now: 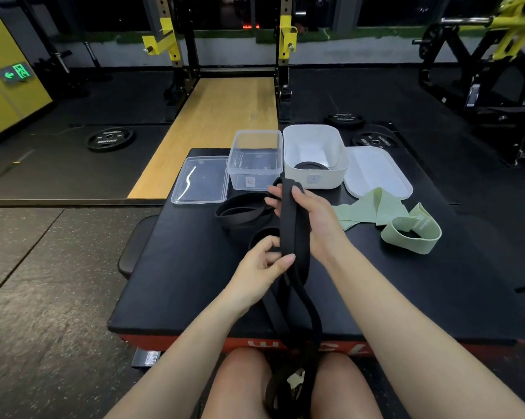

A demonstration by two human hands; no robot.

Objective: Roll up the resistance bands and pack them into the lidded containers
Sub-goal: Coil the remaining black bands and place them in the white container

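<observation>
I count one rolled black band already in the white container; the clear container looks empty. My right hand grips the top of the long black band, my left hand pinches it lower down; its tail hangs off the table. Green bands wait unrolled, both lids off

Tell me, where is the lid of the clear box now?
In the head view, the clear lid lies flat on the black bench top, at its far left, directly left of the clear box and beyond the coiled black band.
</observation>
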